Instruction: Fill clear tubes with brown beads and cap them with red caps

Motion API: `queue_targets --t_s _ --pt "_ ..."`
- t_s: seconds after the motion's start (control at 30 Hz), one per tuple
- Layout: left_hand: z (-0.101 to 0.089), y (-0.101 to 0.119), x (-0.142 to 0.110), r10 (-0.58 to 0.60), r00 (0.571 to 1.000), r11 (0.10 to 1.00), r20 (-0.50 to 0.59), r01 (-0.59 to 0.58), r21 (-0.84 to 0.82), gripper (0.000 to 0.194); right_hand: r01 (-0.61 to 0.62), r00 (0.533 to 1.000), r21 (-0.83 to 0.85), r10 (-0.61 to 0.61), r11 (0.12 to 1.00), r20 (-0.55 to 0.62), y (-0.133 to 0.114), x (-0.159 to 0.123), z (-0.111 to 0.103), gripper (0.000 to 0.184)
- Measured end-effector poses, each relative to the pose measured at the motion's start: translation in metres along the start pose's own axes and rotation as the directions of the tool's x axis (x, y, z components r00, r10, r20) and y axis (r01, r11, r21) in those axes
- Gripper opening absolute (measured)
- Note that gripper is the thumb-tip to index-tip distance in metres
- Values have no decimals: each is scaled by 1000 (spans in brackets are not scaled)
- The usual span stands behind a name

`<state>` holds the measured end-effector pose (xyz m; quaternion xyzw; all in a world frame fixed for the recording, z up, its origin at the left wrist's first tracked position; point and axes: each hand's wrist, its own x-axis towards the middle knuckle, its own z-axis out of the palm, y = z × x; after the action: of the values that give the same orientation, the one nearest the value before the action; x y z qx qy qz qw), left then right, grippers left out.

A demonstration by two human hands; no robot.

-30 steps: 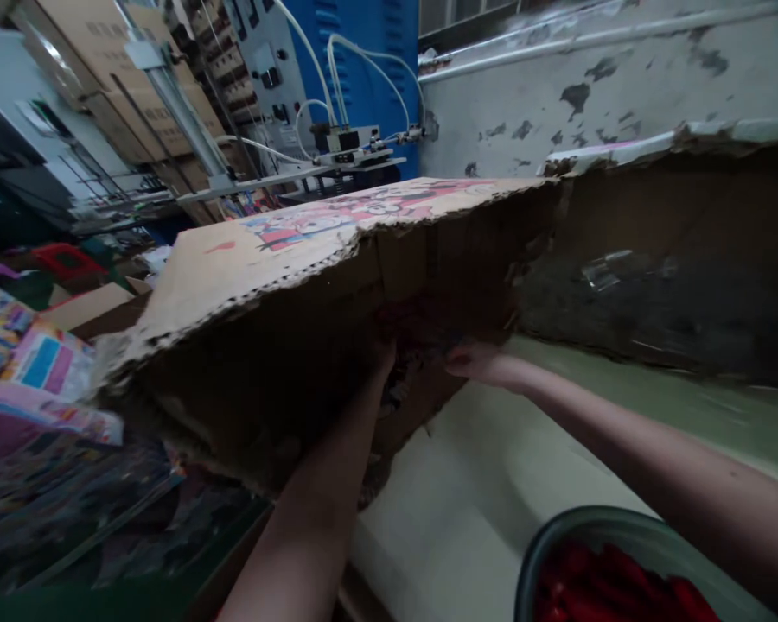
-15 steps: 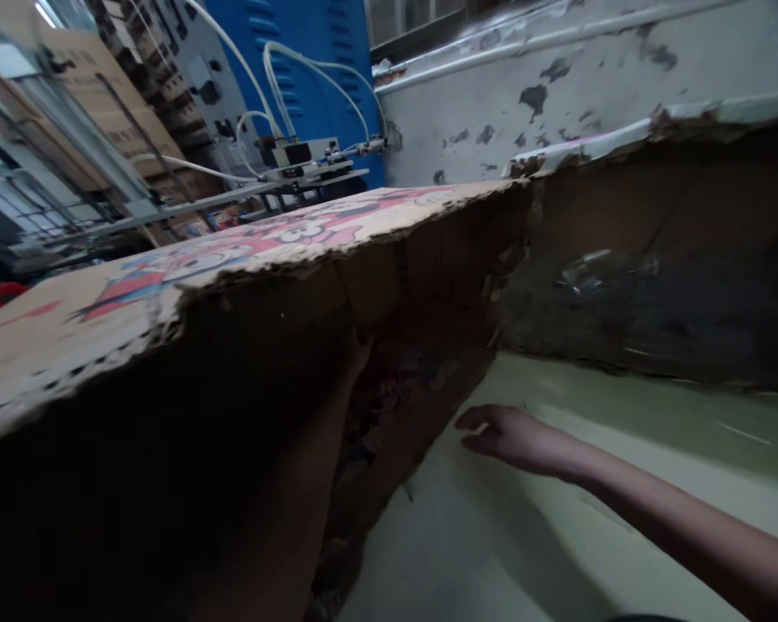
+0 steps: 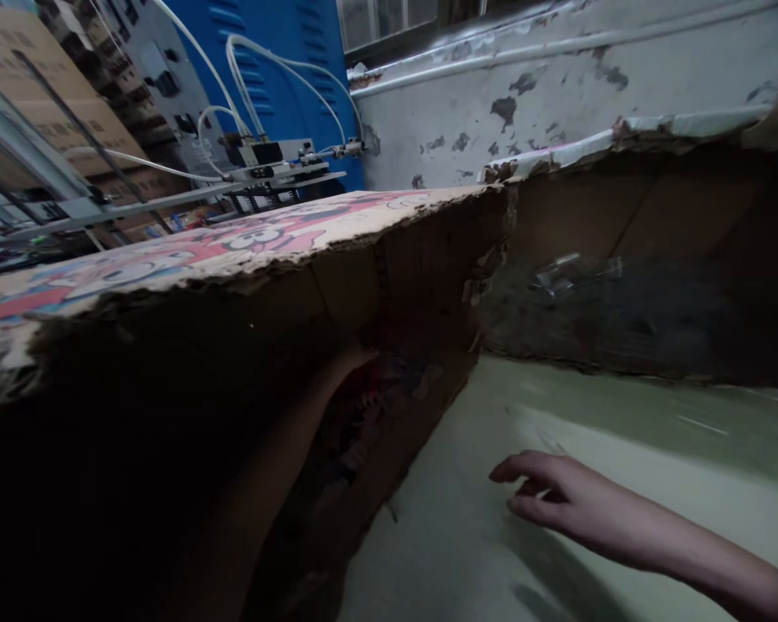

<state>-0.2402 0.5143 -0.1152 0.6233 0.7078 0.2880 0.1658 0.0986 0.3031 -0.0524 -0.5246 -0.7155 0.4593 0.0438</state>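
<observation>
My left hand (image 3: 358, 356) reaches deep into the dark space under a printed cardboard sheet (image 3: 337, 226). Shadow hides its fingers, so whether it holds anything is unclear. Beside it lie small red and pale pieces (image 3: 369, 402), too dim to name. On the right, my right hand (image 3: 545, 492) hovers over or rests lightly on a pale green surface (image 3: 454, 484), its fingers bent, apart and holding nothing. A shadow falls below it.
A torn cardboard wall (image 3: 674, 207) stands at the back right, with a piece of clear plastic (image 3: 577, 272) on it. Behind are a blue machine cabinet (image 3: 298, 78), a metal arm with white hoses (image 3: 259, 164), stacked cartons (image 3: 52, 104) and a peeling wall (image 3: 467, 112).
My right hand has come nearer and a little to the right, away from the cardboard edge. The left arm shifts slightly inside the dark space. The whole view has shifted somewhat.
</observation>
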Motion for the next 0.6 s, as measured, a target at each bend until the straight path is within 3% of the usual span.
queue_targets --t_s 0.23,0.37,0.6 --pt "44 39 47 176 979 973 101 -189 135 41 -64 998 13 65 998 -23 3 -15 -4 39" --pt "64 33 66 217 969 955 118 -236 181 49 -150 987 15 150 989 -53 8 -28 -8 41" --pt "75 18 70 221 971 947 92 -236 219 60 -246 966 25 248 969 -70 30 -50 -2 45"
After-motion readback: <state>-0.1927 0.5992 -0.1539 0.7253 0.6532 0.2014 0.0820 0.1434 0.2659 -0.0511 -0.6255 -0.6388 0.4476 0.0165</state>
